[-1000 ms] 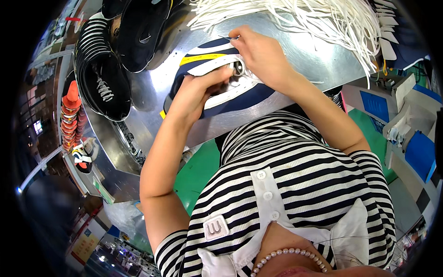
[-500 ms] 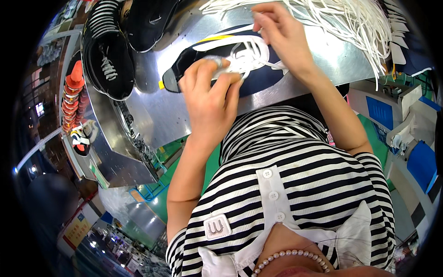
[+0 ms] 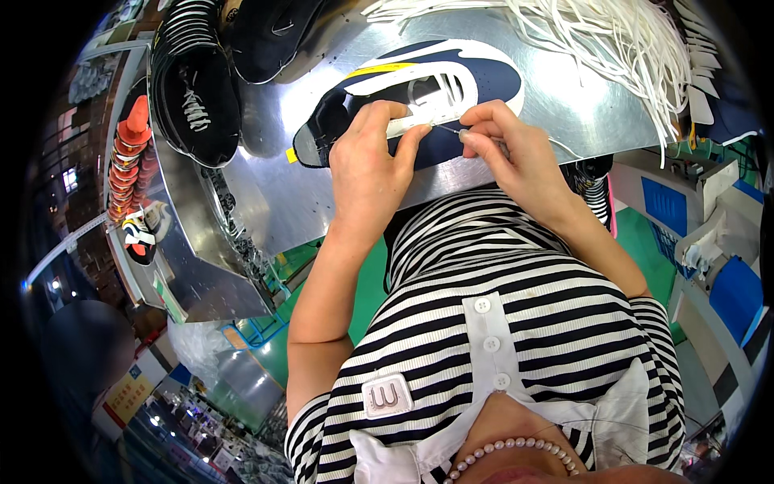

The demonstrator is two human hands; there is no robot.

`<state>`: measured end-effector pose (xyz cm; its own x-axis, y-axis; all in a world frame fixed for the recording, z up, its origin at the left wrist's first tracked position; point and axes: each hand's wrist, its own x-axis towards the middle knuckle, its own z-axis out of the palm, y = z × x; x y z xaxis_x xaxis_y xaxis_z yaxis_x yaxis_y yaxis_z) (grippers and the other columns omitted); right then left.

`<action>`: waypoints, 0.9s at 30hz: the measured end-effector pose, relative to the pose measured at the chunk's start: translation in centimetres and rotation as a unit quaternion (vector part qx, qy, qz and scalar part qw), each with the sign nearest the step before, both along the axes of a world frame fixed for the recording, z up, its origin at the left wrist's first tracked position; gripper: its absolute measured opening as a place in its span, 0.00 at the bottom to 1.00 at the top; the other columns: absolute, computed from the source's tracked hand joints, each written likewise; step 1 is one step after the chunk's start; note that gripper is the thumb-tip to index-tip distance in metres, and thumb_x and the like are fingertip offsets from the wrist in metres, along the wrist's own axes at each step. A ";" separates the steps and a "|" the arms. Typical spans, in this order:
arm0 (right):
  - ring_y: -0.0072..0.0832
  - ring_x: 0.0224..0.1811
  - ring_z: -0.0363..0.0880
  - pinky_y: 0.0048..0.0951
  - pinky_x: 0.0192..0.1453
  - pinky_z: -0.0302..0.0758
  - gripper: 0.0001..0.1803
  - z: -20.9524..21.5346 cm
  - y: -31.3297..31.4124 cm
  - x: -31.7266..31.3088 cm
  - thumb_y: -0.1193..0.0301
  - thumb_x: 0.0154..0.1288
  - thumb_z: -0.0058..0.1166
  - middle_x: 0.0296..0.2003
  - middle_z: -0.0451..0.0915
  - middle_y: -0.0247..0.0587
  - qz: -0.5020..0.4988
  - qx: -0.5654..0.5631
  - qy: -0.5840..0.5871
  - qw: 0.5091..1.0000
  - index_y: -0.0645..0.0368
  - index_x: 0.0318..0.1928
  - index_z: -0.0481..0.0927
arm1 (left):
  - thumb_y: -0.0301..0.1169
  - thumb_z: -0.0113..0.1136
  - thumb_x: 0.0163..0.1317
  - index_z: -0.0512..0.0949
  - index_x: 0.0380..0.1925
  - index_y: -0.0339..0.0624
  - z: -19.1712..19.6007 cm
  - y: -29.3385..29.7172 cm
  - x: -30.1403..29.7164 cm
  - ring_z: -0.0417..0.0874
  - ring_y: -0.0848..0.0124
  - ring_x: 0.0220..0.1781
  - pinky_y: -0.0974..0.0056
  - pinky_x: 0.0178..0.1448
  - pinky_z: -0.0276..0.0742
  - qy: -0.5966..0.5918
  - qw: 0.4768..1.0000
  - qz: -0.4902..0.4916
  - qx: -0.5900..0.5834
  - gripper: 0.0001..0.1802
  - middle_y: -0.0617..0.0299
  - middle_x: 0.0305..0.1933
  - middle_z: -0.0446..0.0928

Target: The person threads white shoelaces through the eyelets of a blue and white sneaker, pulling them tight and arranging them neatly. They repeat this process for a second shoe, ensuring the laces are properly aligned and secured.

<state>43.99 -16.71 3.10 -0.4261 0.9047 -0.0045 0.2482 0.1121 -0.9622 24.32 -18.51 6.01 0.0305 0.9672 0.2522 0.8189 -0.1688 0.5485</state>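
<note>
The shoe lies lengthwise along the metal table's near edge; the left hand presses on it with fingers together, while the right hand (just beside it) pinches a thin lace.

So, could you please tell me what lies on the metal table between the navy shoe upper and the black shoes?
In the head view, only bare metal table separates the navy shoe upper from the black shoes.
</note>
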 end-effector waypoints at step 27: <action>0.49 0.26 0.81 0.46 0.31 0.74 0.12 0.1 1.0 -3.7 0.68 0.71 0.51 0.22 0.79 0.49 -0.007 0.068 -0.099 0.993 0.62 0.45 0.66 | 0.20 0.64 0.57 0.78 0.42 0.34 -1.3 -0.4 -0.6 0.80 0.56 0.25 0.58 0.30 0.74 0.006 0.989 -0.136 0.050 0.13 0.51 0.28 0.80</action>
